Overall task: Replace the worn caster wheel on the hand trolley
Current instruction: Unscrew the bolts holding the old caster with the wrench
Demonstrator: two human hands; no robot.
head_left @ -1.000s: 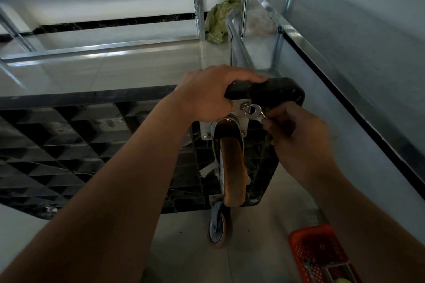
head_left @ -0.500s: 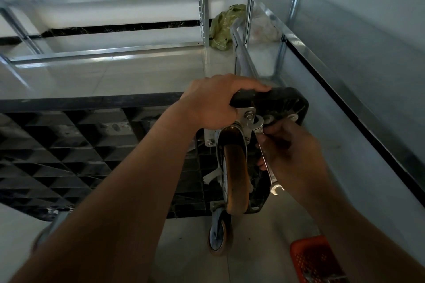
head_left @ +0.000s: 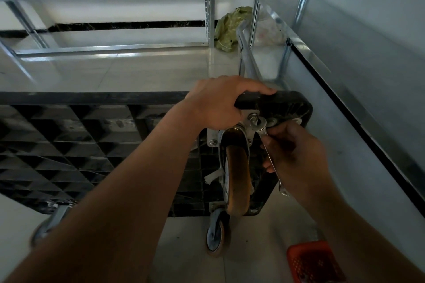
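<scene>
Your trolley stands on its long edge, ribbed black underside facing you, with the worn caster wheel at its upper right corner, tread towards you and long axis running top to bottom. The wheel's tread is brown and stained, held in a metal fork on a bolted plate. Your left hand grips the trolley's top edge, your right hand is wrapped around a wrench set on a plate nut, and its fingers hide most of the shaft.
</scene>
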